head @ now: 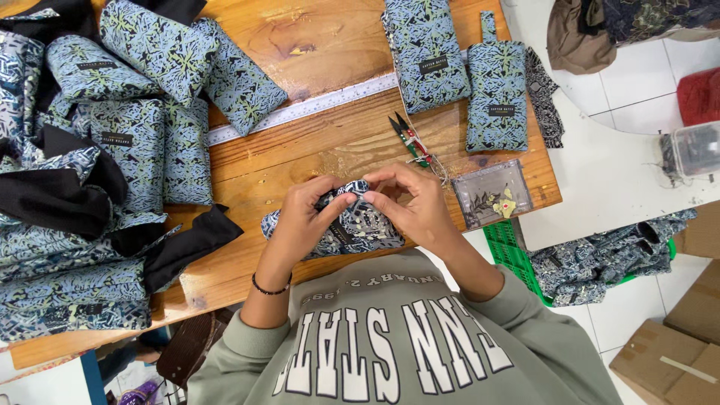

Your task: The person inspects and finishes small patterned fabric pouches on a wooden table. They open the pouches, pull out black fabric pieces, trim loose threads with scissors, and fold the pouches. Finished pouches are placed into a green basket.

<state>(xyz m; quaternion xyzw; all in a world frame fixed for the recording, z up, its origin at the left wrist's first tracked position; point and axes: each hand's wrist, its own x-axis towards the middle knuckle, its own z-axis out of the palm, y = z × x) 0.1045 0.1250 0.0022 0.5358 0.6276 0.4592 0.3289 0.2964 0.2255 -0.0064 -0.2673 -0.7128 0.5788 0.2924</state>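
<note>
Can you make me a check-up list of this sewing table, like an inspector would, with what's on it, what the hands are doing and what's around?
Surface: wooden table, scuffed, with a long grey ruler strip lying across it.
Job's things: blue-patterned fabric pouch, held at the table's near edge.
Clutter: heap of matching pouches with black lining on the left; two flat labelled pouches at the top; small thread snips; clear plastic box.
Hands: left hand and right hand both pinch the pouch's top.
Cables: nothing seen.
Surroundings: white tiled floor; green plastic crate with patterned cloth; cardboard boxes; small clear tub.
</note>
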